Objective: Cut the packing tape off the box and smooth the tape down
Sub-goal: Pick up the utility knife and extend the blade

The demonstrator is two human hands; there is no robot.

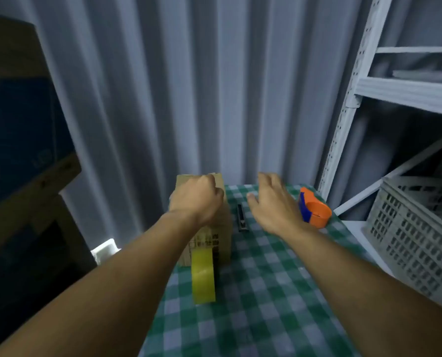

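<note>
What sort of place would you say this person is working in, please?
Probably a small storeroom or packing corner, perhaps inside a shipping container. It has a ribbed metal wall, slotted steel shelving beside a grey plastic crate, and a checked-cloth table holding a cardboard box and a yellow packing tape roll.

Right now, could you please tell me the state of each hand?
Left hand: fingers curled, resting on top of the box; whether it grips anything cannot be told.
Right hand: open, holding nothing.
</note>
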